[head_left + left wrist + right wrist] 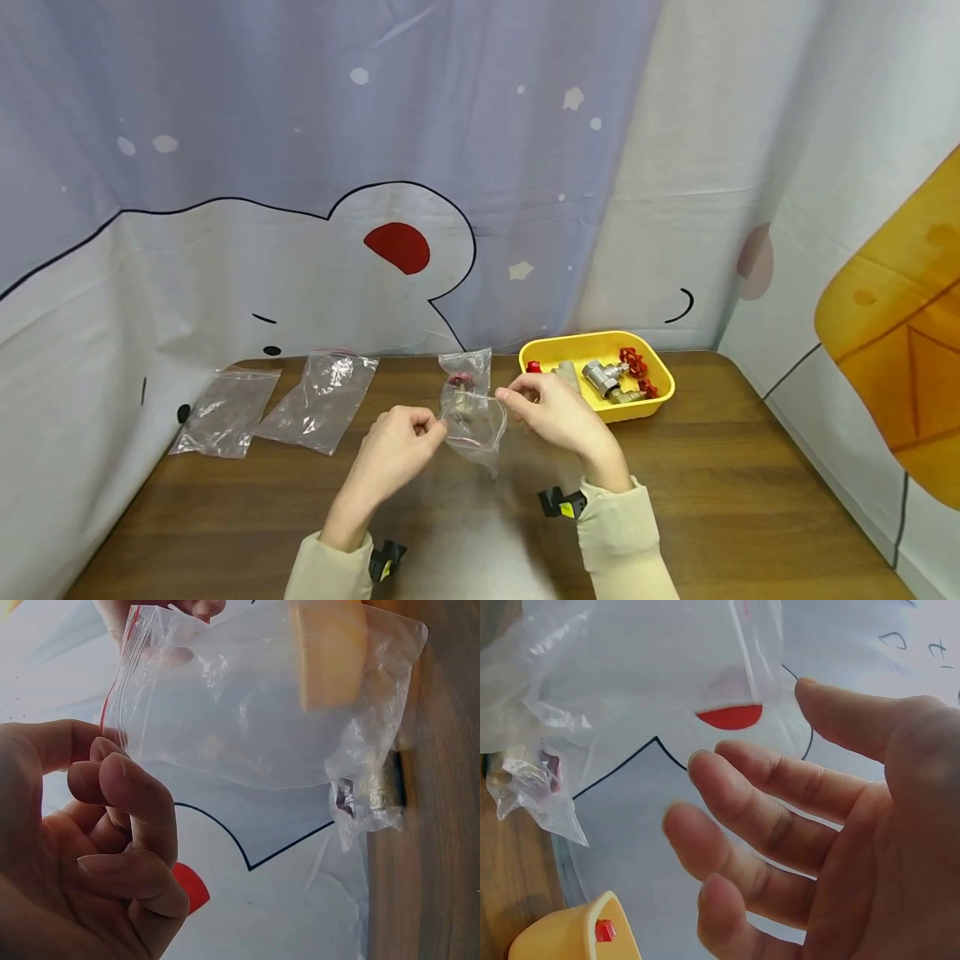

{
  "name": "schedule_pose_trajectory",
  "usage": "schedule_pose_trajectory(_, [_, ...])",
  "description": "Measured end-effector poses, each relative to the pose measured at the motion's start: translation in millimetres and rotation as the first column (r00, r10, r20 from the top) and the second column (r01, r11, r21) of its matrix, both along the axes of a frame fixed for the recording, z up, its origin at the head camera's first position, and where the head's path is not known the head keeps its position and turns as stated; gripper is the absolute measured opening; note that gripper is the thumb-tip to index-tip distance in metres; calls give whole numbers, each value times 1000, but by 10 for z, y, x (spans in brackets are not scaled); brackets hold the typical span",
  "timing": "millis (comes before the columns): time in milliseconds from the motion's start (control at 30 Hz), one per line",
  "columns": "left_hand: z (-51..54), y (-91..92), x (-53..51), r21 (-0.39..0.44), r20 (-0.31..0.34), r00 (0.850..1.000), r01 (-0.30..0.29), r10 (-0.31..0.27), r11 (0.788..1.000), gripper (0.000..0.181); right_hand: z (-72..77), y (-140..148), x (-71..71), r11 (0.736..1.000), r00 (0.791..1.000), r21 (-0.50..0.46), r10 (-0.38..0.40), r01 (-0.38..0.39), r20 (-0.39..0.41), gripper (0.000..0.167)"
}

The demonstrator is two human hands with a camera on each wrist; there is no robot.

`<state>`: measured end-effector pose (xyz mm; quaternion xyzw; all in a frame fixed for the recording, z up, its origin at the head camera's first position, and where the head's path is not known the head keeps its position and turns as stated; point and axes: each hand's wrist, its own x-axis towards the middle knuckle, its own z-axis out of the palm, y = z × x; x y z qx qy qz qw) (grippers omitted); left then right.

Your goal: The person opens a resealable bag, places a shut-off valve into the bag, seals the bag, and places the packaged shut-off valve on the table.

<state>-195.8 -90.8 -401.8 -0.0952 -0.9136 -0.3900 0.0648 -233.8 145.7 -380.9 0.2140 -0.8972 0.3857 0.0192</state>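
Head view: high, facing forward-down over table (pixel 720 500). Wrist views: close, facing curtain (pixel 285 907), sharing held bag (pixel 225 697).

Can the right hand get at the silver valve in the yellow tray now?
Probably yes: the right hand is close by the yellow tray, whose uncovered top leaves the silver valve exposed.

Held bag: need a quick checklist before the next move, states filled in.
1. Left hand pinching the held bag by its edge: ok.
2. Right hand gripping it too: not ok, no grip shows in the right wrist view.
3. Bag mouth spread: ok, by the head view.
4. Bag empty: ok, nothing visible inside.
5. Bag clear of the bagged valve: cannot tell, they overlap.
6. Loose valves in the yellow tray: ok.
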Motion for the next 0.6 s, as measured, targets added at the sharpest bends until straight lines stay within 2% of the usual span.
schedule_pose_trajectory(167, [5,-14,7,-18,-5,1000,-22,22,1000,35,12,76,-14,999,1000,-42,-2,3,17,22])
schedule_pose_trajectory(433, [39,-69,5,-11,-19,998,-62,62,998,34,-5,389,-96,988,989,-65,-137,140,46,25])
schedule_pose_trajectory(600, [55,-110,0,-16,-21,998,-66,66,998,34,11,644,-256,976,977,61,-211,209,21,29])
